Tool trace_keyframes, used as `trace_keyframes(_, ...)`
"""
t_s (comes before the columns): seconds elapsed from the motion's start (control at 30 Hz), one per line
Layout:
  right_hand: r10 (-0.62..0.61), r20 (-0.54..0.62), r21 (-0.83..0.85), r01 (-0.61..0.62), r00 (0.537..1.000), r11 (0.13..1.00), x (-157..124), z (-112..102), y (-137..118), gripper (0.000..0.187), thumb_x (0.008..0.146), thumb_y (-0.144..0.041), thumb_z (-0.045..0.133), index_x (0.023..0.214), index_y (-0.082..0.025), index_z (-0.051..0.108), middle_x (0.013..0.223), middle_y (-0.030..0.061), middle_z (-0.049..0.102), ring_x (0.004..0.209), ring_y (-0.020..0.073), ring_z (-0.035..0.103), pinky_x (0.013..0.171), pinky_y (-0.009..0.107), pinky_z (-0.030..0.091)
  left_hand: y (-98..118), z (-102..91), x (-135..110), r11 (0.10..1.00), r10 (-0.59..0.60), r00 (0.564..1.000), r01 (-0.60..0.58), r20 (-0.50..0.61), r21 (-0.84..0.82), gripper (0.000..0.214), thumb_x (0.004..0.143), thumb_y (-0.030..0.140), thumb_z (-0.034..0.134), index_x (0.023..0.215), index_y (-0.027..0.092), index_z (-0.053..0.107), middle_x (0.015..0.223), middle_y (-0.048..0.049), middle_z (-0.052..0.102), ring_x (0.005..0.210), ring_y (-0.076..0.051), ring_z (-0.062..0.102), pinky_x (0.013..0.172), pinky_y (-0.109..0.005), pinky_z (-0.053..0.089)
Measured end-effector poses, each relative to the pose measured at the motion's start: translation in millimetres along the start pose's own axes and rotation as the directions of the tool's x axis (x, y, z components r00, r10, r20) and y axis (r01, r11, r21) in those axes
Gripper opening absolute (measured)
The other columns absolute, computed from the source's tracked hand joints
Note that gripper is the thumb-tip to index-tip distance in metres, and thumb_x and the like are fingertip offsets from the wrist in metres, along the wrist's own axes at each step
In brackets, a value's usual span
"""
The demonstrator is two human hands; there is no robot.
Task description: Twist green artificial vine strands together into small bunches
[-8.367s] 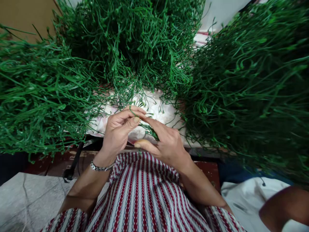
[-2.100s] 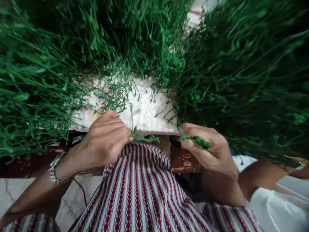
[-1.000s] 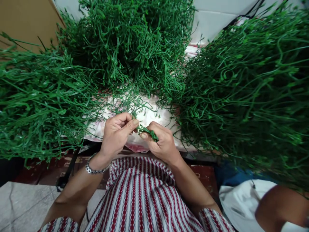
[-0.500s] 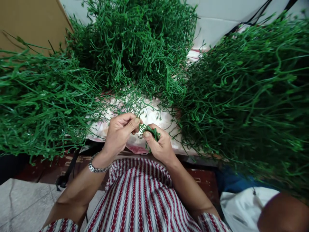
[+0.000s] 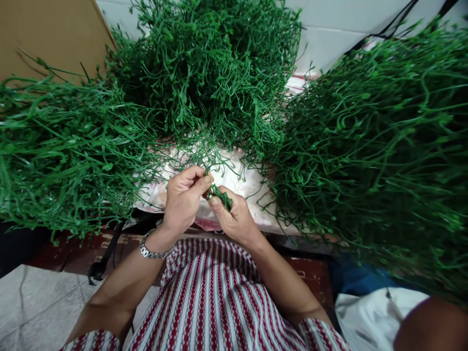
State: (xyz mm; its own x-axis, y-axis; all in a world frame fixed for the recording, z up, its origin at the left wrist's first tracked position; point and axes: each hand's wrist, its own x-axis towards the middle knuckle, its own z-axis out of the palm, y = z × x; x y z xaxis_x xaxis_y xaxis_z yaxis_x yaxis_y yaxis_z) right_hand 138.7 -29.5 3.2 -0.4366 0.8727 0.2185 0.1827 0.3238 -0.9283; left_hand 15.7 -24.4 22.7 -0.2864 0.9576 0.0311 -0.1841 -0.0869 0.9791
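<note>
My right hand (image 5: 234,214) is closed around a small bundle of green stems (image 5: 224,199), its thumb lying along the near side. Just left of it, my left hand (image 5: 186,195) pinches thumb against forefinger at the bundle's end, with a bit of green stem (image 5: 206,172) showing above the fingertips. The two hands nearly touch. Beyond them, loose thin stems with small bud-like tips (image 5: 204,151) lie scattered over a pale, pink-patterned cover (image 5: 234,168). What sits inside the left pinch is partly hidden.
Large heaps of the same green stems stand on the left (image 5: 69,156), at the back (image 5: 215,68) and on the right (image 5: 365,146). A tan board (image 5: 51,34) leans at the back left, beside a white wall (image 5: 325,34). Another person's white garment (image 5: 369,312) shows at lower right.
My right hand has moved slightly left and up with the bundle, bringing it against the left fingertips. The left hand has shifted only slightly.
</note>
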Motion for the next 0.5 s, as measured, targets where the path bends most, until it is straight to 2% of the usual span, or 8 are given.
trace_keyframes(0.13, -0.013, -0.073, -0.041, 0.010, 0.997, 0.999, 1.6, 6.7, -3.8, 0.033, 0.091, -0.034, 0.039, 0.063, -0.018, 0.031, 0.056, -0.0056, 0.029, 0.050, 0.0062, 0.028, 0.050, 0.020, 0.024, -7.1, 5.2, 3.2, 1.000, 0.008, 0.998, -0.006, -0.059, 0.028, 0.022, 0.066, 0.015, 0.064, 0.053, 0.017, 0.047, 0.048, 0.0066, 0.040, 0.044, -0.005, 0.035, 0.043, -0.019, 0.027)
trace_keyframes(0.27, -0.070, -0.151, -0.162, 0.045, 0.986, 0.986, -8.7, 16.9, -8.0, 0.031, 0.090, -0.029, 0.040, 0.063, -0.019, 0.029, 0.055, -0.0058, 0.028, 0.048, 0.0067, 0.028, 0.048, 0.022, 0.023, -6.8, 7.9, 11.1, 0.995, 0.023, 0.998, -0.018, -0.050, 0.093, 0.022, 0.072, 0.014, 0.058, 0.054, 0.017, 0.045, 0.049, 0.0062, 0.038, 0.045, -0.005, 0.035, 0.043, -0.020, 0.026)
trace_keyframes(0.33, -0.192, -0.081, -0.193, 0.174, 0.978, 0.966, -18.6, 24.1, -11.0, 0.030, 0.090, -0.028, 0.038, 0.063, -0.020, 0.029, 0.054, -0.0052, 0.029, 0.047, 0.0075, 0.028, 0.047, 0.023, 0.023, -0.8, 7.7, 20.7, 0.993, 0.088, 0.987, -0.077, -0.134, 0.089, 0.022, 0.073, 0.013, 0.055, 0.055, 0.018, 0.043, 0.050, 0.0064, 0.038, 0.043, -0.005, 0.034, 0.042, -0.020, 0.026)
trace_keyframes(0.4, -0.320, 0.006, -0.185, 0.316, 0.947, 0.931, -27.4, 27.6, -14.4, 0.029, 0.090, -0.027, 0.035, 0.062, -0.020, 0.029, 0.053, -0.0044, 0.030, 0.047, 0.0082, 0.029, 0.046, 0.024, 0.023, 7.8, 7.2, 30.3, 0.983, 0.183, 0.953, -0.182, -0.240, 0.025, 0.022, 0.073, 0.013, 0.056, 0.057, 0.019, 0.041, 0.051, 0.0069, 0.039, 0.040, -0.005, 0.032, 0.041, -0.020, 0.027)
trace_keyframes(0.43, -0.359, 0.020, -0.184, 0.357, 0.933, 0.916, -29.9, 26.1, -16.2, 0.030, 0.090, -0.025, 0.035, 0.061, -0.020, 0.029, 0.053, -0.0041, 0.030, 0.047, 0.0084, 0.029, 0.046, 0.024, 0.024, 12.1, 7.1, 33.5, 0.977, 0.210, 0.954, -0.212, -0.214, 0.018, 0.021, 0.073, 0.014, 0.058, 0.059, 0.019, 0.043, 0.053, 0.0065, 0.042, 0.041, -0.005, 0.033, 0.041, -0.020, 0.029)
trace_keyframes(0.5, -0.374, -0.053, -0.212, 0.356, 0.926, 0.910, -30.1, 15.8, -19.7, 0.027, 0.088, -0.021, 0.039, 0.062, -0.020, 0.030, 0.055, -0.0033, 0.031, 0.048, 0.0086, 0.030, 0.046, 0.024, 0.025, 19.1, 6.9, 35.0, 0.981, 0.192, 0.979, -0.190, -0.070, 0.032, 0.022, 0.071, 0.017, 0.063, 0.058, 0.018, 0.045, 0.051, 0.0057, 0.043, 0.042, -0.005, 0.037, 0.041, -0.020, 0.029)
